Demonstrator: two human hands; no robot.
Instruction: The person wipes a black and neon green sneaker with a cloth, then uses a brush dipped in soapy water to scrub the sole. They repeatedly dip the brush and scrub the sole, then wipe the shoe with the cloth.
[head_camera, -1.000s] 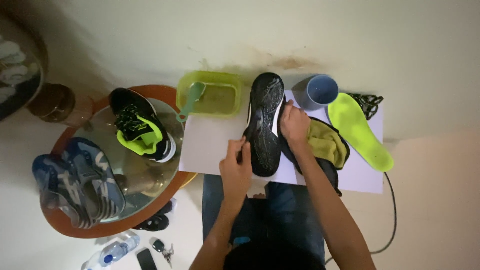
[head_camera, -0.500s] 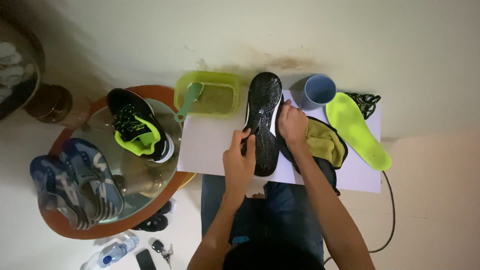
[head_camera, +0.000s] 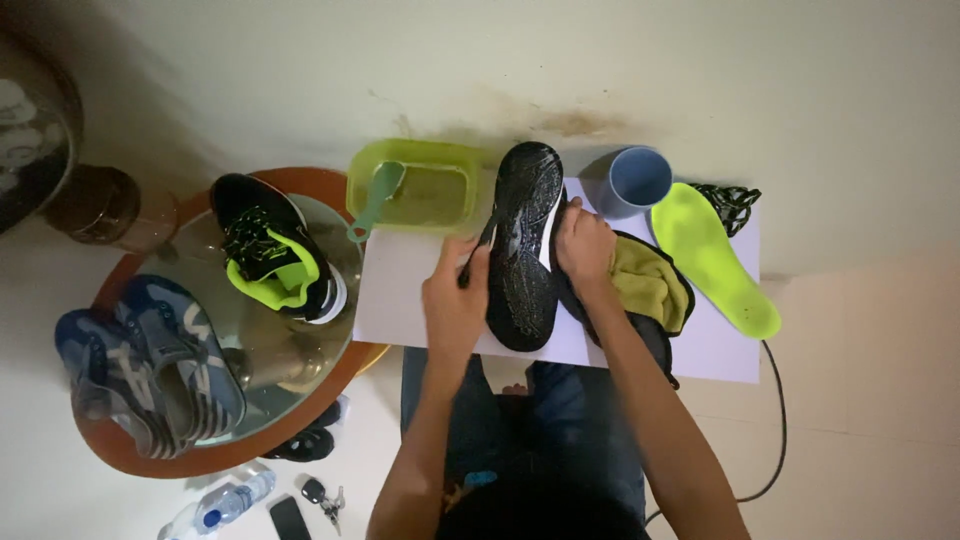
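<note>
Two shoes sit at the far left on the round glass table (head_camera: 200, 440): a blue pair (head_camera: 150, 370) and a black-and-lime shoe (head_camera: 275, 250), which lies close to the green tub (head_camera: 425, 190) of murky water with a brush handle (head_camera: 375, 205) leaning out. I judge that a careless elbow could tip that tub over the white board (head_camera: 400, 300), or knock the handle out. My left hand (head_camera: 455, 300) is closed around a dark brush (head_camera: 478, 250) laid against the wet black shoe (head_camera: 525, 245), which lies sole up across the board's middle. Its slick sole could let the brush skid off. My right hand (head_camera: 585, 245) clamps the shoe's side above a yellow cloth (head_camera: 650, 285); a loose hold would let it roll. Further right stand a blue cup (head_camera: 635, 180) and a lime insole (head_camera: 710, 255).
</note>
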